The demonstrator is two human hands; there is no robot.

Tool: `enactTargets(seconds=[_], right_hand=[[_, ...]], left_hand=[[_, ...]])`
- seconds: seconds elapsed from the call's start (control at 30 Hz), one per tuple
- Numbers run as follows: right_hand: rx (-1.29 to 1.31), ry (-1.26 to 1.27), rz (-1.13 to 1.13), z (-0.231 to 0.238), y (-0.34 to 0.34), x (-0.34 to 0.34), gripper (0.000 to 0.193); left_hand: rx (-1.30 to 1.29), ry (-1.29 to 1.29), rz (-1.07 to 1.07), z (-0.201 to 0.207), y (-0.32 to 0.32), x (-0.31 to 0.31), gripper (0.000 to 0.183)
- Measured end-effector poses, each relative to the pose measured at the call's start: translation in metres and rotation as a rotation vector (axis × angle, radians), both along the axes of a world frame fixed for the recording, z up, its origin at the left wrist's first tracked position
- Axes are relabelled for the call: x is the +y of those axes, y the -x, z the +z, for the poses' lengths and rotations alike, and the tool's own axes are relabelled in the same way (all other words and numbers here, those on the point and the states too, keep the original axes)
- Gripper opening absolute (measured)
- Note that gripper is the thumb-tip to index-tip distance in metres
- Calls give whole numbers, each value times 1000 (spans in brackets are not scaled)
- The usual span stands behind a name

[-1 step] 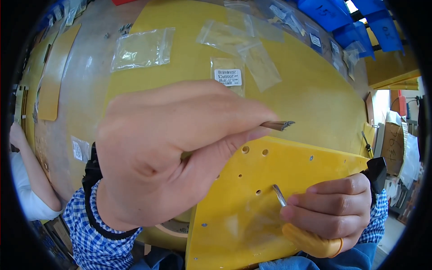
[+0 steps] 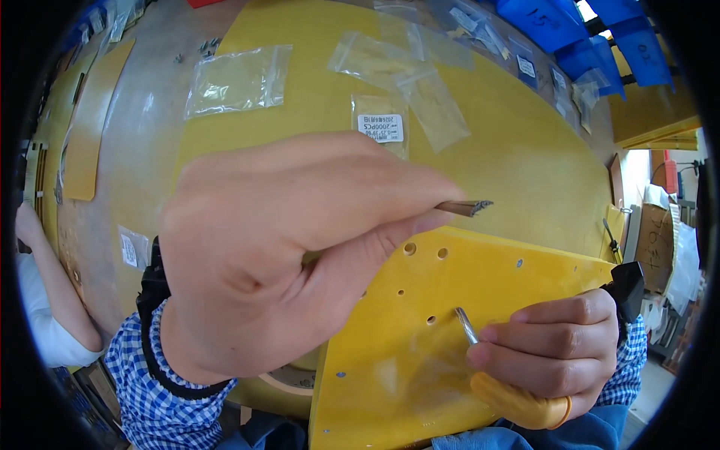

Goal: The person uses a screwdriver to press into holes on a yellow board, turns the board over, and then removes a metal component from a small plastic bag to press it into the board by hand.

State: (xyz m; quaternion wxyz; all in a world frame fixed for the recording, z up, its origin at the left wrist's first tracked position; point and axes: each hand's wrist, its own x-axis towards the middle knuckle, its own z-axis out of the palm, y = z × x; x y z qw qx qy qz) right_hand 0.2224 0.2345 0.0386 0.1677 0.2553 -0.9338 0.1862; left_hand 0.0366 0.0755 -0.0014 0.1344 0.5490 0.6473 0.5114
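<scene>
My left hand (image 2: 285, 247) is closed and raised large in the foreground. Its thumb and forefinger pinch a bundle of thin brownish wires (image 2: 461, 208), whose frayed-looking grey ends point right. Below lies a thick yellow board (image 2: 397, 352) with several drilled holes and small metal-coloured inserts. Over the board's right part, my right hand (image 2: 555, 352) is closed around a slim shiny metal tool (image 2: 466, 325). Only the tool's tip shows, directed at the board near a small hole; whether it touches cannot be told. A yellow finger cot (image 2: 517, 401) covers one finger of that hand.
Clear plastic bags (image 2: 238, 81) lie across the yellow tabletop, one labelled bag (image 2: 380, 126) just beyond my left hand. Blue bins (image 2: 544, 22) hang at the far right. Small metal parts (image 2: 208, 48) sit at the far left. Another person's arm (image 2: 56, 285) rests at the left edge.
</scene>
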Motion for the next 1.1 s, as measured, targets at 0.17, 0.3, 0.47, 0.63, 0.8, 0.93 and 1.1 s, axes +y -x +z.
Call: enactTargets(seconds=[0.17, 0.3, 0.47, 0.63, 0.8, 0.93, 1.1], right_hand=[[-20, -6, -18, 5, 3, -2, 9], [-16, -10, -12, 6, 1, 0, 8], [6, 30, 0, 2, 0, 1, 8], [-12, -26, -73, 8, 2, -8, 7], [92, -108, 1, 1, 0, -7, 7], [-8, 4, -67, 10, 0, -7, 6], [-209, 335, -130, 7, -3, -10, 8]], left_hand=[[-10, -20, 21, 0, 0, -2, 19], [-35, -32, 18, -1, -2, 0, 19], [-15, -8, 22, 1, -2, 0, 19], [-7, 2, 36, 1, -2, 0, 18], [-34, 6, 47, 1, -4, 3, 16], [-37, -36, 39, 0, -3, 4, 15], [-44, -8, 38, 0, -2, 0, 14]])
